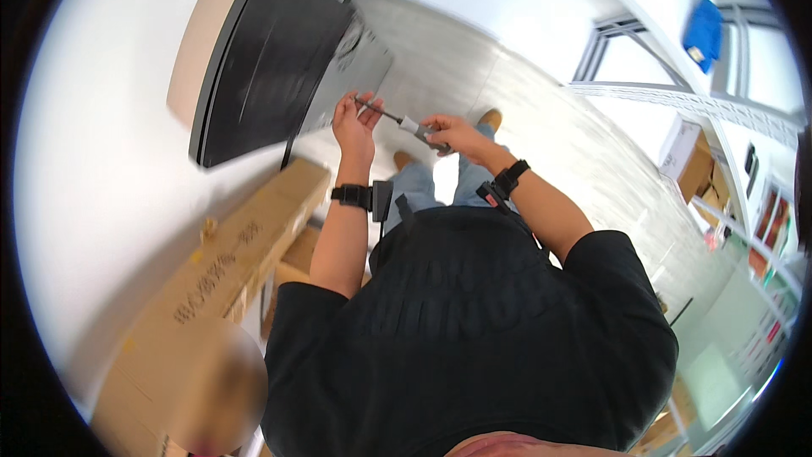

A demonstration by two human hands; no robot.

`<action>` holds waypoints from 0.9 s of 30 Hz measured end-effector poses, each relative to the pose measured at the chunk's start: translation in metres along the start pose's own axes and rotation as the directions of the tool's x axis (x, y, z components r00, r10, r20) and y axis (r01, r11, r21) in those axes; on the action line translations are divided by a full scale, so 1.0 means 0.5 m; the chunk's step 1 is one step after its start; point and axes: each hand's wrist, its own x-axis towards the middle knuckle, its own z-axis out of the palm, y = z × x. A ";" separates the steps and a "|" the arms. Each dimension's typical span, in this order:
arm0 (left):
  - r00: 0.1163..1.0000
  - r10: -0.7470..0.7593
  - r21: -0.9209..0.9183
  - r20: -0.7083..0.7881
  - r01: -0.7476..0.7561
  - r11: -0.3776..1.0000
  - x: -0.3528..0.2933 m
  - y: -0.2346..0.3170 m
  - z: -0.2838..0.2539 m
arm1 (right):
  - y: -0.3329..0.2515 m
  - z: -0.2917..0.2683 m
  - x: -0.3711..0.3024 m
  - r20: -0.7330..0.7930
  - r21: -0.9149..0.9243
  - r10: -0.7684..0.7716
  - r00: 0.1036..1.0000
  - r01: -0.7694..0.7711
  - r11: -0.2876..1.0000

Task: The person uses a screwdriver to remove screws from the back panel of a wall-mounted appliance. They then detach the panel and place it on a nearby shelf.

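Over on the far left, a long cardboard box (228,254) is lying on the floor along the white wall, with a second brown box (296,258) sitting just beside it. Above them a big black flat panel (262,59) is leaning against the wall, tilted, grey back plate (359,55) showing on its right edge.

Person is standing just right of the panel, both arms raised in front of the chest, black band on each wrist. Left hand (353,125) is sitting up at the tip end of a slim screwdriver (402,123), fingers (345,103) curled together around the dark shaft near its point. Tool is held in the air between the two hands, close to the panel's lower right edge but not touching it as far as I can tell; it is running slantwise, tip up-left, handle down-right. Right hand (452,134) is clamped on the grey handle, fingers wrapped shut around it.

Further right, grey tiled floor (524,110), then a white-framed window (626,55) and a blue object (702,30) up high. Far right, shelving (765,228) with small boxes, too blurred to read.
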 end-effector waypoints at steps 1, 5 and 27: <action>1.000 -0.003 0.018 0.025 0.003 1.000 0.002 -0.007 0.053 | -0.026 -0.031 -0.033 -0.059 0.008 -0.014 0.998 0.015 1.000; 0.975 0.010 0.119 0.221 -0.037 0.992 0.014 -0.024 0.260 | -0.099 -0.177 -0.131 -0.123 0.061 -0.169 0.978 0.177 0.982; 0.426 0.449 0.378 0.786 -0.905 0.196 0.238 0.008 0.921 | -0.348 -0.473 -0.297 -0.604 0.262 -0.338 0.722 0.580 0.771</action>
